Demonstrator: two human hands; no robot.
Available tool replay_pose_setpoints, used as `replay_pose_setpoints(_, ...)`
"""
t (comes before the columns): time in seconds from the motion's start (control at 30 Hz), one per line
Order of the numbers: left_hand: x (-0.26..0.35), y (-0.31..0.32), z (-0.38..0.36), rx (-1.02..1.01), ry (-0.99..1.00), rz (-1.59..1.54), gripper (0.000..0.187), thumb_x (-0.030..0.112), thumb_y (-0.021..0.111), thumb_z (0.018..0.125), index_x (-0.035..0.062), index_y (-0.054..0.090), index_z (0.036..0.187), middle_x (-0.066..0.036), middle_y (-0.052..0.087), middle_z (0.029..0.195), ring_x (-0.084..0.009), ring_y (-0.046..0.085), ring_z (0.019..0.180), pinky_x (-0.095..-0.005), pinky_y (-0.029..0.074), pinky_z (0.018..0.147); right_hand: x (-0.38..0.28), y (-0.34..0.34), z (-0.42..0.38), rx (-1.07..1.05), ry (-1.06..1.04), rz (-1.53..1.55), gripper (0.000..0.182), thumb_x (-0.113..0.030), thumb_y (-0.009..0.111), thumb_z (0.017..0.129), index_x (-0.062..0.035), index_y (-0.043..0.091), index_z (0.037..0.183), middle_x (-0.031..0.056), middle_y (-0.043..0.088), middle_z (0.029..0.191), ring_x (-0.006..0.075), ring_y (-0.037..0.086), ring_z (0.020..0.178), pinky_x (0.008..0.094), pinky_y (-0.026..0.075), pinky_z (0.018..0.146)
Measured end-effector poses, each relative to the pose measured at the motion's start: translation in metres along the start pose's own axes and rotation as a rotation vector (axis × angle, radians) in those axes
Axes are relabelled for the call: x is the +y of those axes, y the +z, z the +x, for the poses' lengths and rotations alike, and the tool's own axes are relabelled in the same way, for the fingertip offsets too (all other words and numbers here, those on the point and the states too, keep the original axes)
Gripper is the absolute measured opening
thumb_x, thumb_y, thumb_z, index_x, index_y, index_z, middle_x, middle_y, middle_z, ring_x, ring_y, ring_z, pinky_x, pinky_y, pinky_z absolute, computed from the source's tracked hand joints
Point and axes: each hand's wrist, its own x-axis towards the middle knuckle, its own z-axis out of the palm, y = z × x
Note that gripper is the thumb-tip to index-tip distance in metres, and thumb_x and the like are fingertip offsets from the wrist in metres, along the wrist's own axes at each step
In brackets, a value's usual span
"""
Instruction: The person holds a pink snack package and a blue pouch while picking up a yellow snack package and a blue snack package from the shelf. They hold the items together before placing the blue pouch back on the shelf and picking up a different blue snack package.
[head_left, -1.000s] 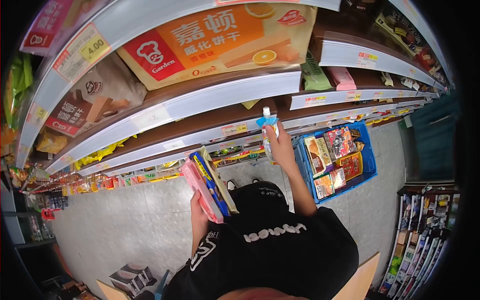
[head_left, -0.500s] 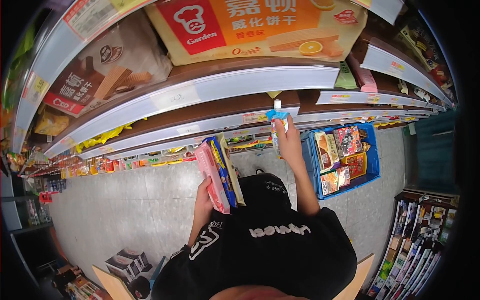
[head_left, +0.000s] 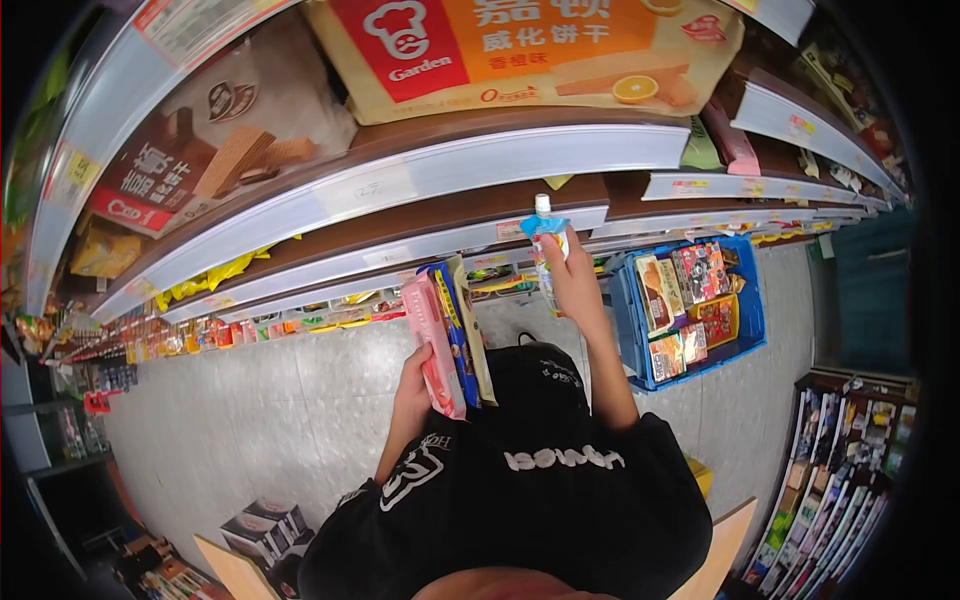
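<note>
"What's closest?"

"The black shirt [head_left: 520, 500]. From it, at 11 o'clock, the left hand [head_left: 408, 388] has its fingers closed on a stack of packets [head_left: 460, 340]: pink on the hand's side, blue in the middle, cream on the other side."

"How do they stand?"

"On edge, side by side, slightly tilted."

"And the right hand [head_left: 578, 285]?"

"Between 12 and 1, farther out. Thumb and fingers are pinched shut around a pouch [head_left: 545, 227], just below its blue top. The white cap points up, near the shelf edge."

"Beyond that?"

"Between 1 and 2, a blue crate [head_left: 624, 320] on the floor [head_left: 330, 400], with boxes [head_left: 656, 295] and a yellow tray [head_left: 737, 318] inside."

"Farther round?"

"Shelves [head_left: 430, 170] run across 12, bearing an orange and cream biscuit bag [head_left: 560, 60] there and a brownish wafer bag [head_left: 225, 130] at 11. A full rack [head_left: 820, 490] stands at 3."
</note>
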Motion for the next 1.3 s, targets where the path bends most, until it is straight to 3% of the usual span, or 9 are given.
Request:
replay_pose_setpoints(0.1,0.006,0.03,-0.006,-0.055,0.019,0.008,0.078,0.039,0.06,0.085,0.0006,0.028,0.145,-0.031,0.043,0.138,-0.0437,0.042,0.129,-0.0522,0.037,0.107,-0.019,-0.017,0.002,0.029,-0.029,-0.191,0.049,-0.042,0.054,0.095,0.0028,0.056,0.114,0.0251,0.065,0.078,0.041,0.064,0.073,0.0441,0.047,0.065)
replay_pose_setpoints(0.13,0.006,0.031,-0.006,-0.058,0.009,0.016,0.078,0.039,0.06,0.085,0.0006,0.028,0.145,-0.031,0.043,0.138,-0.0437,0.042,0.129,-0.0522,0.037,0.107,-0.019,-0.018,0.004,0.086,-0.081,-0.149,0.049,-0.044,0.055,0.093,0.0034,0.059,0.106,0.0245,0.064,0.074,0.0403,0.064,0.07,0.0439,0.047,0.064)
replay_pose_setpoints(0.3,0.008,0.036,-0.007,0.024,0.054,0.001,0.068,0.036,0.049,0.091,0.0015,0.027,0.146,-0.028,0.041,0.14,-0.0448,0.041,0.13,-0.0552,0.036,0.108,-0.022,-0.039,0.012,0.07,-0.022,-0.141,0.054,-0.048,0.056,0.092,0.0049,0.061,0.103,0.024,0.062,0.067,0.0395,0.064,0.063,0.0431,0.048,0.059)
replay_pose_setpoints(0.37,0.009,0.048,-0.01,0.004,0.062,0.008,0.068,0.036,0.049,0.092,0.0017,0.027,0.146,-0.027,0.041,0.141,-0.0447,0.041,0.13,-0.0557,0.036,0.107,-0.021,-0.046,0.013,0.036,0.079,-0.168,0.058,-0.05,0.055,0.092,0.0059,0.061,0.105,0.0258,0.061,0.067,0.0392,0.064,0.063,0.0421,0.048,0.059)
replay_pose_setpoints(0.73,0.011,0.068,-0.01,-0.1,0.054,0.038,0.069,0.039,0.05,0.092,0.0028,0.028,0.146,-0.025,0.042,0.141,-0.0448,0.042,0.13,-0.0555,0.037,0.107,-0.007,-0.045,0.017,0.044,0.055,-0.128,0.056,-0.048,0.055,0.093,0.0065,0.059,0.107,0.029,0.06,0.068,0.0435,0.063,0.068,0.0443,0.048,0.062)
replay_pose_setpoints(1.1,0.006,0.073,-0.012,-0.026,0.072,-0.02,0.07,0.038,0.053,0.091,0.0042,0.028,0.146,-0.025,0.041,0.142,-0.0464,0.04,0.13,-0.0582,0.036,0.106,-0.009,-0.044,0.018,0.062,0.047,-0.087,0.054,-0.046,0.055,0.093,0.0053,0.058,0.11,0.0301,0.063,0.076,0.0446,0.065,0.077,0.045,0.05,0.067)
replay_pose_setpoints(1.3,0.006,0.076,-0.012,-0.068,0.067,-0.017,0.071,0.039,0.054,0.09,0.0037,0.027,0.146,-0.025,0.041,0.142,-0.046,0.039,0.131,-0.0574,0.036,0.107,-0.012,-0.053,0.023,0.021,0.05,-0.143,0.053,-0.047,0.057,0.092,0.0053,0.061,0.098,0.0259,0.062,0.067,0.0408,0.065,0.068,0.0426,0.049,0.06)
